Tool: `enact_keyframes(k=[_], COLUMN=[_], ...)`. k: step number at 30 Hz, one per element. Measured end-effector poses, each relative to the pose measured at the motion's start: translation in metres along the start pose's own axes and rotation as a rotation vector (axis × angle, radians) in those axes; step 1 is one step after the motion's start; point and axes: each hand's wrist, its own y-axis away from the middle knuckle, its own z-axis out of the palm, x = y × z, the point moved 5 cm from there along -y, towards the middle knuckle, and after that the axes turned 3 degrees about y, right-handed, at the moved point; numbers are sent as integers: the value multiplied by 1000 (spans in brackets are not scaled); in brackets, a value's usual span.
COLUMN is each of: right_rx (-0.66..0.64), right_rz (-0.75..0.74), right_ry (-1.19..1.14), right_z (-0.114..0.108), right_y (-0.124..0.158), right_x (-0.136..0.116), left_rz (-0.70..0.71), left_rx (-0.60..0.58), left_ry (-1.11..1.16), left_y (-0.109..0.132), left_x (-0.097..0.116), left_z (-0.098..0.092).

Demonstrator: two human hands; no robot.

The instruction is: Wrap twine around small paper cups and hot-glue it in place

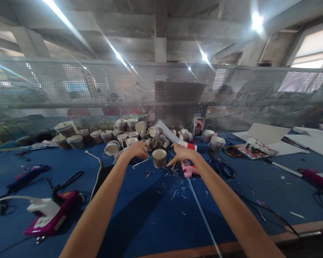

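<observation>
A small grey bucket point(159, 163) with a pale rim stands upright on the blue table between my hands. To its left is my left hand point(139, 149), its fingers bent together near a small teal thing at the fingertips, too small to name. My right hand point(181, 153) is on the other side, with thumb and fingers apart and nothing visible in it. Behind the bucket lies a tangled grey-brown bundle of twine or wire point(157, 142). A pink glue gun point(187, 169) lies under my right wrist, close to a stack of paper cups point(187, 145).
Several small buckets point(106, 136) crowd the back of the blue table point(148, 222). Scissors point(226, 168) lie at right, before card sheets and packets. A purple power strip point(54, 218) with cables sits at front left. A perforated metal screen point(177, 96) rises behind.
</observation>
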Motion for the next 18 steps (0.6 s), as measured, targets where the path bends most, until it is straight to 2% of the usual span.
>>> enact_keyframes(k=[3,5,8,10,12,15,18], right_rx=[-60,-157,-219,-238,-246,-256,-285], right_rz=[76,158,319,310,309,396,435], right_ry=[184,338,540,561,550,534,551], right_z=[-27,-30,-24,-16,-10,-8,-10], right_y=[21,43,77,94,108,127,143], right_x=[17,31,47,47,45,44,42], left_rz=[-7,-1,-31,-67,-102,-175,-199], left_rx=[-80,-139,-171,-106,32,251,336], left_ry=[79,82,-4,-66,-68,-7,-64], left_y=[9,15,19,17,13,10,10], left_x=[0,1,-1,-6,-12,-23,-31], left_z=[-4,-7,-13,-20,-29,-41,-50])
